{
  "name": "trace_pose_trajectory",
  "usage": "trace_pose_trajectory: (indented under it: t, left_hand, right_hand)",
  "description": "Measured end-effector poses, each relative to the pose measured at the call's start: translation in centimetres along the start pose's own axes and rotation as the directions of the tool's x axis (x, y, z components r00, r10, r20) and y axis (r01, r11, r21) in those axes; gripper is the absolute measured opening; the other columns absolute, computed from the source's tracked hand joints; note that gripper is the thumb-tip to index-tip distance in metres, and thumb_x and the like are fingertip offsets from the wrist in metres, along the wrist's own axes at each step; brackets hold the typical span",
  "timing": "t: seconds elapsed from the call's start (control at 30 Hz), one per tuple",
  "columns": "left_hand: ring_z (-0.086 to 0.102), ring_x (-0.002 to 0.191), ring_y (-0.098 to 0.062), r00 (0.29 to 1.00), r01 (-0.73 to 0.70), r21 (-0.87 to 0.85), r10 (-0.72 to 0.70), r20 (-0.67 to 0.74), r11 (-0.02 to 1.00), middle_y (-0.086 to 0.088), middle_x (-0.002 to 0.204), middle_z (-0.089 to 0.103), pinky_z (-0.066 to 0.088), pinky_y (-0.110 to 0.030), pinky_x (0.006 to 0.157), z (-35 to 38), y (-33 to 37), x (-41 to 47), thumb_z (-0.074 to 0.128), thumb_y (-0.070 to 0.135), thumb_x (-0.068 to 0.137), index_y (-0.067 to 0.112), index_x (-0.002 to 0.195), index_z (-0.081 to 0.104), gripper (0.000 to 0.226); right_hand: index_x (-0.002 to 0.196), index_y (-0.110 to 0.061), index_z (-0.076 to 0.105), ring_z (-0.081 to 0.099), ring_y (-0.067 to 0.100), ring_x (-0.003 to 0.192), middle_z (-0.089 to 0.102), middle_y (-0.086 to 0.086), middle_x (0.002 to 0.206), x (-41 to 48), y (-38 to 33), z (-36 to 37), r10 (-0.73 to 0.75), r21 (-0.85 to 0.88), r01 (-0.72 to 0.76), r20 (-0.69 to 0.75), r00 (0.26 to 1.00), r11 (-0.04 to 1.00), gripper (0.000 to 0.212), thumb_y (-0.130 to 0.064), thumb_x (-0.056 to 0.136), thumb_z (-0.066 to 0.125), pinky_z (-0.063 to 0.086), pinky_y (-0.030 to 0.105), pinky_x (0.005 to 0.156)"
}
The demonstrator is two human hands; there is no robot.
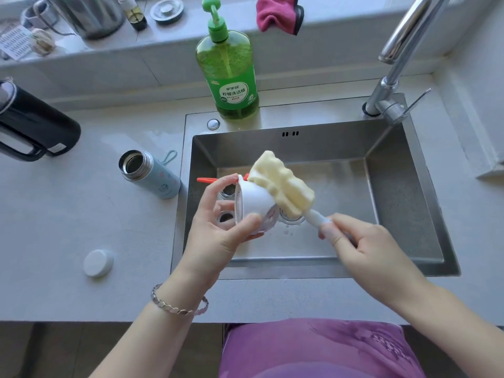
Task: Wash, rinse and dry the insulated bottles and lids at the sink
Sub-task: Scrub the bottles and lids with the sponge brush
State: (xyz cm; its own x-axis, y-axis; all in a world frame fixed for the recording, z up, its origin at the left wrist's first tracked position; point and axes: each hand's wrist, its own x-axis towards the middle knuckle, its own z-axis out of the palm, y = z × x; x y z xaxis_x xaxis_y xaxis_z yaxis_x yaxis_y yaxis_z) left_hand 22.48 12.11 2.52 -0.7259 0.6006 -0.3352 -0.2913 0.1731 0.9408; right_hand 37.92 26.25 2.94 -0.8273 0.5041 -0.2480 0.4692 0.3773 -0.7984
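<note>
Grey desk [136, 227] below a window ledge, steel sink [395, 192] set into it, green soap bottle [227, 75] at the back rim, tap [392, 58] off to the right, no water seen running. Above the basin, left hand [218, 230] curled round a white cup lid [256, 200], thumb on the near side, fingers behind. Right hand [368, 249] pinching the white handle of a sponge brush [281, 181], yellow foam head laid against the lid's outer wall.

Judged as the scrubbing step on this lid. Best done by turning the lid slowly in the left hand while stroking the foam round the wall, then pushing the head inside and twisting to reach bottom and thread. Worth keeping low over the basin, against drips and a soapy slip.

Pale blue bottle [155, 178] lying open on the desk just left of the sink, round white cap [98, 263] nearer the front edge.
</note>
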Motion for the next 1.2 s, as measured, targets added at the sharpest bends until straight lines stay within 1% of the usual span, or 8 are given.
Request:
trace_pose_trajectory:
  t: [0.13, 0.37, 0.6, 0.73, 0.9, 1.0, 1.1, 1.2]
  left_hand:
    - [0.07, 0.086, -0.019, 0.991, -0.126, 0.076, 0.122, 0.056, 0.989, 0.0, 0.106, 0.059, 0.058, -0.037, 0.075, -0.2, 0.1, 0.0, 0.077, 0.026, 0.053, 0.053, 0.1, 0.056, 0.058]
    - [0.069, 0.088, -0.015, 0.981, -0.19, 0.033, 0.188, 0.044, 0.981, -0.007, 0.109, 0.054, 0.054, -0.023, 0.07, 0.2, -0.1, 0.1, 0.079, 0.017, 0.055, 0.051, 0.098, 0.057, 0.059]
    - [0.067, 0.096, -0.017, 0.981, -0.181, 0.058, 0.176, 0.081, 0.982, -0.002, 0.116, 0.053, 0.055, -0.027, 0.068, -0.6, 0.1, -0.2, 0.077, 0.014, 0.053, 0.05, 0.103, 0.054, 0.066]
    - [0.065, 0.096, -0.013, 0.992, -0.125, 0.136, 0.119, 0.05, 0.983, 0.005, 0.12, 0.056, 0.058, -0.04, 0.077, -0.8, -0.1, 0.0, 0.079, 0.012, 0.05, 0.049, 0.104, 0.053, 0.071]
    - [0.063, 0.103, -0.034, 0.998, -0.064, 0.013, 0.063, 0.016, 0.998, -0.001, 0.113, 0.059, 0.056, -0.053, 0.076, -0.1, -0.2, 0.1, 0.081, 0.03, 0.051, 0.037, 0.093, 0.061, 0.047]
    - [0.064, 0.099, -0.019, 0.986, -0.164, 0.148, 0.166, -0.002, 0.975, 0.007, 0.102, 0.06, 0.058, -0.046, 0.077, 0.3, 0.0, -0.2, 0.081, 0.032, 0.053, 0.038, 0.092, 0.062, 0.044]
    - [0.06, 0.101, -0.012, 0.978, -0.208, 0.255, 0.2, 0.056, 0.944, 0.011, 0.103, 0.061, 0.059, -0.039, 0.07, 0.4, 0.3, -0.4, 0.086, 0.032, 0.046, 0.041, 0.1, 0.056, 0.062]
    - [0.062, 0.099, -0.003, 0.971, -0.225, 0.318, 0.239, -0.008, 0.921, 0.014, 0.102, 0.065, 0.052, -0.027, 0.084, 0.0, 0.8, 0.0, 0.092, 0.031, 0.043, 0.033, 0.111, 0.051, 0.079]
  right_hand:
    - [0.072, -0.023, 0.058, 0.03, 0.011, 0.043, 0.035, -0.005, 0.044, -0.5, -0.9, 0.0, -0.035, 0.023, 0.034, 0.06, 0.998, 0.999, 0.03, -0.04, 0.093, 0.045, 0.02, 0.024, 0.045]
    - [0.07, -0.022, 0.058, 0.03, 0.01, 0.043, 0.035, -0.005, 0.044, -0.1, -1.7, 0.4, -0.006, 0.07, 0.003, 0.05, 0.999, 0.998, 0.026, -0.031, 0.092, 0.047, 0.02, 0.025, 0.046]
    - [0.069, -0.024, 0.059, 0.028, 0.009, 0.046, 0.031, -0.003, 0.048, -0.1, -0.9, 0.4, 0.042, 0.147, -0.043, 0.011, 0.999, 0.988, 0.027, -0.029, 0.093, 0.047, 0.02, 0.026, 0.047]
    - [0.09, -0.05, 0.064, 0.028, 0.01, 0.048, 0.028, -0.002, 0.049, -0.3, -1.0, -0.3, 0.016, 0.173, -0.026, 0.058, 0.998, 0.985, 0.023, -0.042, 0.09, 0.043, 0.024, 0.027, 0.05]
    - [0.1, -0.081, 0.036, 0.024, 0.012, 0.044, 0.03, 0.002, 0.046, -1.9, -0.6, -0.2, -0.058, 0.044, 0.055, 0.06, 0.997, 0.998, 0.036, -0.047, 0.092, 0.043, 0.02, 0.024, 0.045]
    - [0.095, -0.079, 0.042, 0.028, 0.011, 0.044, 0.035, -0.002, 0.046, -1.9, -0.7, -0.2, -0.053, 0.072, 0.05, 0.048, 0.997, 0.996, 0.032, -0.049, 0.087, 0.042, 0.021, 0.023, 0.046]
    - [0.095, -0.065, 0.049, 0.03, 0.01, 0.043, 0.038, -0.006, 0.043, -1.1, -0.9, -0.3, -0.066, 0.11, 0.061, 0.036, 0.997, 0.992, 0.032, -0.033, 0.092, 0.049, 0.024, 0.021, 0.047]
    - [0.1, -0.06, 0.047, 0.028, 0.01, 0.042, 0.036, -0.007, 0.042, -1.1, -1.2, -0.3, -0.081, 0.106, 0.074, 0.062, 0.995, 0.992, 0.024, -0.039, 0.089, 0.044, 0.022, 0.019, 0.046]
